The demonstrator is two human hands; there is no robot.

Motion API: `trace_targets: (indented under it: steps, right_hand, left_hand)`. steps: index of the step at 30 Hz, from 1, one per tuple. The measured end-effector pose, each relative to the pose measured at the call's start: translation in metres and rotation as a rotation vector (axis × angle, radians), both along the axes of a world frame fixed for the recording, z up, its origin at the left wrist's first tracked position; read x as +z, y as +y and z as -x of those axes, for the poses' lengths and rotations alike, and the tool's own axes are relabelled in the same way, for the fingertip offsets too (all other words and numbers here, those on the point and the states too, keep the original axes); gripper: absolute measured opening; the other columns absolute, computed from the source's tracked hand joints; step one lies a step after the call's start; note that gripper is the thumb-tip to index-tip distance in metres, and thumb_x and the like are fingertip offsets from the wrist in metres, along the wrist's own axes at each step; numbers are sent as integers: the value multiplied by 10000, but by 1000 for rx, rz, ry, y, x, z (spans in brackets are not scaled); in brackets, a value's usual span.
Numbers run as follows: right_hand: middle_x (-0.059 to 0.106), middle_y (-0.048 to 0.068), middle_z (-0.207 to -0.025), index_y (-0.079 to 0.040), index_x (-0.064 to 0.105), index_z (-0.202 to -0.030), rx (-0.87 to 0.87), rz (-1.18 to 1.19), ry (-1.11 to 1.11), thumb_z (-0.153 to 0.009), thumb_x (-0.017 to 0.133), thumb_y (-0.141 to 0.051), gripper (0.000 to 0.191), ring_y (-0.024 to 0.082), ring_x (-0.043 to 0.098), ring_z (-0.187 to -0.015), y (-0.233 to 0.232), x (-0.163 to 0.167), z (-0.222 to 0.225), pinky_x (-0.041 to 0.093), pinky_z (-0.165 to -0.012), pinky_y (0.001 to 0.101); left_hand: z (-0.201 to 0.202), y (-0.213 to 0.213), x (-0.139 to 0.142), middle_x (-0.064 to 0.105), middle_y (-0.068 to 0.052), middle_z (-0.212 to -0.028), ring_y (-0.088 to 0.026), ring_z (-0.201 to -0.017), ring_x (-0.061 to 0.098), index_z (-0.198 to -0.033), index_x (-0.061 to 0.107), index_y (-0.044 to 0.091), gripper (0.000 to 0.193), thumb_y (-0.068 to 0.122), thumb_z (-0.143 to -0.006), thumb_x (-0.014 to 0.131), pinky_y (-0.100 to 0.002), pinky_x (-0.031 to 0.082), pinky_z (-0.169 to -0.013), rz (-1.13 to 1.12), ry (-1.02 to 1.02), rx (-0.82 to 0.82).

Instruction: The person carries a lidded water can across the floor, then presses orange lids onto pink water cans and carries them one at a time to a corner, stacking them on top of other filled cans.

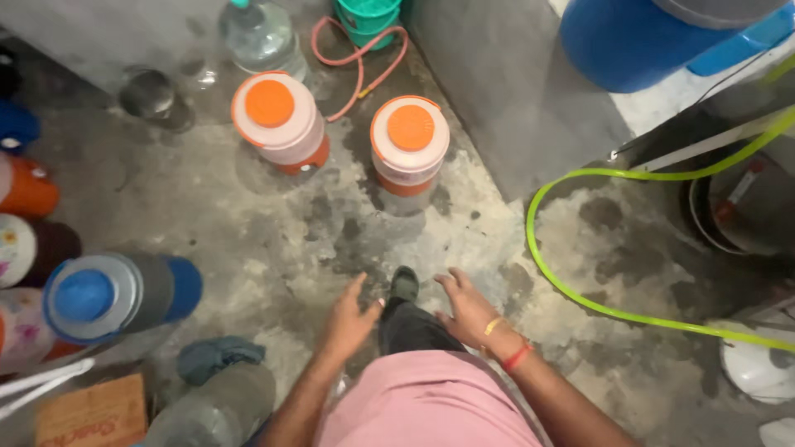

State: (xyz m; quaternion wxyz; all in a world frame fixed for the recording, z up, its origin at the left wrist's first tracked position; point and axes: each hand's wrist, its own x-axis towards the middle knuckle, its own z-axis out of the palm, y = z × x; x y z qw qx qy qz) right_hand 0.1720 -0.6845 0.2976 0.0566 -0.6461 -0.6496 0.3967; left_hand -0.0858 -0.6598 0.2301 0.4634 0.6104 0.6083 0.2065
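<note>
Wet, mottled concrete floor (273, 240); left hand (348, 321) and right hand (468, 310) splayed, fingers loose, grasping nothing; two round orange-lidded plastic jugs (410, 149) ahead.

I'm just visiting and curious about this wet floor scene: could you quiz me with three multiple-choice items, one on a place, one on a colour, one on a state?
1. Where does the green hose lie?
A. right of the hands
B. between the two jugs
C. across the person's lap

2. What colour are the lids of the two insulated jugs?
A. blue
B. orange
C. black

3. How are the left hand and right hand?
A. gripping a jug
B. holding the hose
C. open, empty

Answers: A, it loops over the floor at right; B, both round tops are orange; C, fingers spread, nothing held.
</note>
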Motion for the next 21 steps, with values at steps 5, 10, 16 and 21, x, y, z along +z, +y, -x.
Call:
trace_targets:
  steps: [5, 10, 16, 21]
  right_hand:
    - [304, 311, -1572, -68, 441, -1460, 40, 7, 38, -841, 742, -196, 700, 458, 564, -1251, 111, -14, 19, 441, -1109, 453]
    - [320, 353, -1532, -7, 441, -1459, -65, -77, 14, -806, 783, -161, 754, 507, 439, -1359, 202, -67, 33, 393, -1126, 475]
    - [306, 322, -1563, -20, 385, -1494, -378, 114, -42, -838, 774, -188, 781, 495, 417, -1368, 255, -125, 57, 381, -1129, 473]
    - [274, 294, -1580, -53, 359, -1505, -593, 241, -72, -832, 775, -221, 809, 476, 392, -1389, 306, -187, 75, 358, -1143, 484]
  left_hand:
    - [8, 114, 1, 636, -194, -1384, -348, -1150, 668, -1462, 515, 123, 675, 352, -862, 724, -404, 523, -970, 92, 51, 21]
    - [21, 205, -42, 718, -179, -1244, -312, -1099, 708, -1444, 560, 154, 641, 367, -867, 741, -382, 544, -942, 177, 147, -65]
    - [33, 321, -134, 741, -176, -1205, -303, -1117, 731, -1396, 574, 81, 585, 296, -873, 725, -379, 557, -935, 354, -95, -135]
    - [38, 428, -220, 704, -189, -1267, -320, -1157, 715, -1368, 590, 47, 554, 290, -883, 706, -399, 547, -960, 328, 123, -431]
